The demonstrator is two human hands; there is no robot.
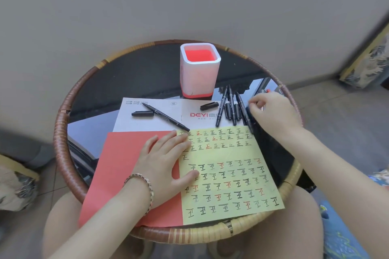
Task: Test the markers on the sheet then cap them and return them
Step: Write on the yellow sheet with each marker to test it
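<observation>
Left hand pins the paper, right hand is in among the markers

Lowest in frame, the left forearm comes up from the bottom edge, a bracelet (145, 185) on the wrist. The left hand (166, 160) lies palm-down with fingers straight and spread, across the seam where the red sheet (126, 174) meets the yellow sheet (231, 176), which carries rows of black and red test strokes. Up at centre right, the right arm reaches in from the right edge. The right hand (271, 109) is knuckles-up with fingers curled at the pile of black markers (231, 107); whether it actually grips one I can't tell. Left of the pile, an uncapped marker (166, 117) lies slantwise on a white leaflet (130, 124), its cap (142, 114) just beside it. Farthest back stands the white pen holder (200, 78), red inside, on the round table (60, 139).
</observation>
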